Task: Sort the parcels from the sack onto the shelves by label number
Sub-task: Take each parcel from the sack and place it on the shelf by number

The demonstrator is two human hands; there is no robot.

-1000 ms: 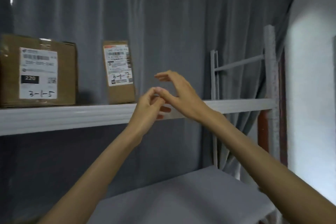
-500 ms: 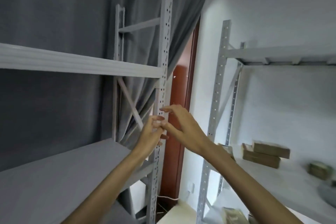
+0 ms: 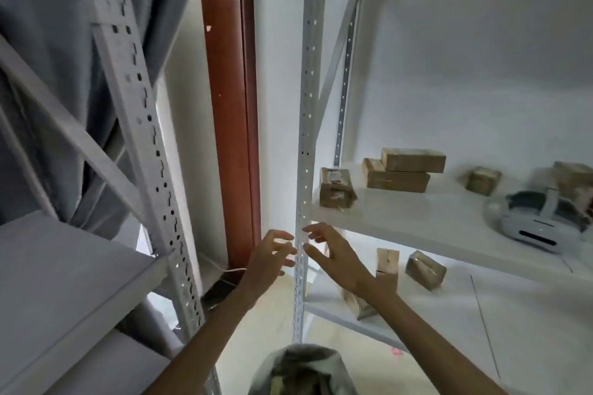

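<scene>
My left hand (image 3: 268, 261) and my right hand (image 3: 335, 255) are held out in front of me, fingers spread, both holding nothing. Between them stands the grey perforated post (image 3: 305, 144) of the right rack. The open sack (image 3: 303, 370) with brown parcels inside sits on the floor at the bottom edge, below my arms. On the white shelf (image 3: 417, 228) to the right lie several cardboard parcels: one small box (image 3: 337, 187) near the post and two stacked flat boxes (image 3: 402, 170). More parcels (image 3: 425, 269) lie on the shelf below.
A grey rack (image 3: 64, 282) with a diagonal brace stands on the left, a grey curtain (image 3: 48, 74) behind it. A red-brown door frame (image 3: 234, 138) shows between the racks. A white and grey device (image 3: 542, 218) lies on the right shelf. Cables (image 3: 221, 290) lie on the floor.
My view has swung right and down, from the curtained rack with labelled boxes to the right rack and the sack. My hands, touching before, have come apart and opened.
</scene>
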